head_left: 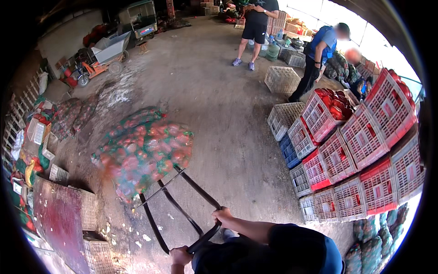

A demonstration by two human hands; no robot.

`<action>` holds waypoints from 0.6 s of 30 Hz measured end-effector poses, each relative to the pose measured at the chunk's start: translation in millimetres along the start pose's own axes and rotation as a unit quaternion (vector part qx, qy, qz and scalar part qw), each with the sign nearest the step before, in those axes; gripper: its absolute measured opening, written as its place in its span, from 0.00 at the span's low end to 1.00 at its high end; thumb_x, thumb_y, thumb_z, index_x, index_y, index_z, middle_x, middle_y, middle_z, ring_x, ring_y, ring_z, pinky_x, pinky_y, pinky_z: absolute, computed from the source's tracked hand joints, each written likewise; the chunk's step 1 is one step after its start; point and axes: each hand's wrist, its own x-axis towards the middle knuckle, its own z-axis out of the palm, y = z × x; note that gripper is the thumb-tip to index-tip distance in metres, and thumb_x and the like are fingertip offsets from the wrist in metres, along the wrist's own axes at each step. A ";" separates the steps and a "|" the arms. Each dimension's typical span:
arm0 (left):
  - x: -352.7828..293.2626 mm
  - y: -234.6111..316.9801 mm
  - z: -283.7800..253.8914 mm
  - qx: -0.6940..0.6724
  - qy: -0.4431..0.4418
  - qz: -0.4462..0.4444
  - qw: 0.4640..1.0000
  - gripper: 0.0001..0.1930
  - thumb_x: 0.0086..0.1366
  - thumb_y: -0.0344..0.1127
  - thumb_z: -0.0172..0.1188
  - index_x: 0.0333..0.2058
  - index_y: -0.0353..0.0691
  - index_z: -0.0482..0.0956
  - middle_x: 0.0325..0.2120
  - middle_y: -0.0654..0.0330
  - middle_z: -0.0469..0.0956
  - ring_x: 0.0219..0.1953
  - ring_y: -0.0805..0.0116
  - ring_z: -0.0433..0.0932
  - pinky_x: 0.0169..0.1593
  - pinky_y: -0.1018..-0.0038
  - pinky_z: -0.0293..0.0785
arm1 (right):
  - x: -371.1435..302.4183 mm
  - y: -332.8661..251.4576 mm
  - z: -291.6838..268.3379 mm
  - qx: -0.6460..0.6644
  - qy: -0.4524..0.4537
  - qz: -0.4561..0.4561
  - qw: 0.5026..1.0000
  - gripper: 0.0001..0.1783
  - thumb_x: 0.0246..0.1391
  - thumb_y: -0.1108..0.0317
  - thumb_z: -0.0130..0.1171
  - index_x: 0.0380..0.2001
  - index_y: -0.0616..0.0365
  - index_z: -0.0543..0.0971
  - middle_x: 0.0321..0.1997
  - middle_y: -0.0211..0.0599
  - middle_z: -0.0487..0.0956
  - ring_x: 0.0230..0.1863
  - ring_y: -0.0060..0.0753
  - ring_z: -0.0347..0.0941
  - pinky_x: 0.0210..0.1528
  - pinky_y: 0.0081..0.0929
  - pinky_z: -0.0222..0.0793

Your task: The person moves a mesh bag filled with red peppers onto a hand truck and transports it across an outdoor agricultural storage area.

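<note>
1. Stacked red and white plastic crates [360, 155] fill the frame's right.
2. Bulging mesh sacks of red and green peppers [143, 153] ride a black metal hand truck [182, 210], centre-left.
3. Right hand [222, 214] and left hand [180, 255] each clench its curved handle, lower centre.

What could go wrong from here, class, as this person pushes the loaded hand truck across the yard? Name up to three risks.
1. The mesh sacks of red produce are piled high on the hand truck, so they could slide off or block the view ahead.
2. The leaning stack of crates stands close on the right and might be clipped.
3. Scraps on the concrete floor could catch a wheel.
</note>
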 end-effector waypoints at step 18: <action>351.1 -149.6 -159.9 0.055 -0.133 -0.100 0.984 0.12 0.46 0.47 0.57 0.29 0.51 0.81 0.25 0.57 0.80 0.31 0.55 0.80 0.39 0.61 0.74 | 273.4 -223.9 256.7 -0.047 -0.016 0.002 0.999 0.06 0.39 0.77 0.61 0.21 0.60 0.72 0.15 0.35 0.69 0.14 0.30 0.67 0.16 0.31 0.64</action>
